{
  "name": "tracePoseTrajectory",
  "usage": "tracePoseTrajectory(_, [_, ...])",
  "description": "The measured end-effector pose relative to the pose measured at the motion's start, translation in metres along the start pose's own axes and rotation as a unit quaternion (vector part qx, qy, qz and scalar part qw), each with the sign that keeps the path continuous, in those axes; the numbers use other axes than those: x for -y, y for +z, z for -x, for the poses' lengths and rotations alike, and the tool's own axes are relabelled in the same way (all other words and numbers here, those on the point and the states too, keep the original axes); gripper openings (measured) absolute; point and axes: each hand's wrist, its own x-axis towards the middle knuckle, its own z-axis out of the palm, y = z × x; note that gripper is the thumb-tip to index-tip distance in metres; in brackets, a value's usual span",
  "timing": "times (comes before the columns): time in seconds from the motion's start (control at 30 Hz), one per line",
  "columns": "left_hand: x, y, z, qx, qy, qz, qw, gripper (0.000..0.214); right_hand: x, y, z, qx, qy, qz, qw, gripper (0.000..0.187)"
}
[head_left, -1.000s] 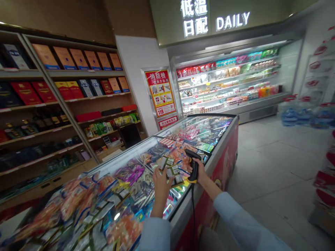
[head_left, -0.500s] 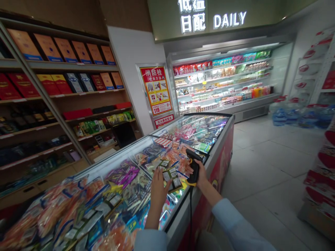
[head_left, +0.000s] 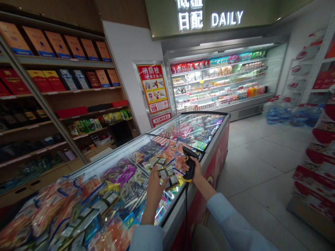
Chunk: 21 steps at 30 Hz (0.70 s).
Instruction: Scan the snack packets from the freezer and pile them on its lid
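Observation:
My right hand (head_left: 198, 172) is wrapped round a black and yellow handheld barcode scanner (head_left: 191, 166), its head tipped up to the left over the freezer. A dark cable hangs from the scanner's grip. To the left, my left hand (head_left: 155, 186) has its fingers spread, with the thumb against a flat food packet (head_left: 169, 175) bearing a white label. Whether the hand grips the packet cannot be made out. Another labelled packet (head_left: 159, 162) lies just beyond the fingertips. Both hands are over a chest freezer (head_left: 171, 213) filled with bagged frozen food.
Purple bags (head_left: 121, 172) and large clear bags of orange food (head_left: 51, 209) lie in the freezer's near part. Shelves of boxes (head_left: 59, 83) stand on the left. A lit refrigerated display (head_left: 220, 78) is at the back. Stacked cartons (head_left: 318, 164) rise on the right beside the tiled floor (head_left: 251, 167).
The whole scene has shifted slightly to the left in view as my head turned a little. Both hands, the scanner and the packets stay in much the same arrangement.

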Motion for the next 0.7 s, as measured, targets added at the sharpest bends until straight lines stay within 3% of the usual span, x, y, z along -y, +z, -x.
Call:
tracePoseTrajectory(0.27, [0.011,0.007,-0.002,0.001,0.043,-0.007,0.999,0.058,-0.001,0.000,-0.001,-0.032,-0.012,-0.051,0.998,0.031])
tracePoseTrajectory(0.4, [-0.009,-0.004,0.000,0.001,0.029,-0.004,1.000,0.056,0.000,0.006,0.006,-0.053,-0.025,-0.078,0.995,0.033])
tracePoseTrajectory(0.5, [-0.050,-0.048,-0.004,-0.071,0.041,0.010,0.997,0.058,0.009,0.016,0.017,-0.054,-0.027,-0.090,0.994,0.036])
tracePoseTrajectory(0.6, [-0.088,-0.120,-0.003,-0.179,0.050,0.039,0.982,0.061,0.025,0.037,0.025,-0.015,-0.020,-0.095,0.995,0.034])
tracePoseTrajectory(0.7, [-0.087,-0.194,0.030,-0.247,0.029,0.004,0.969,0.061,0.032,0.071,0.027,0.033,-0.004,-0.097,0.995,0.030])
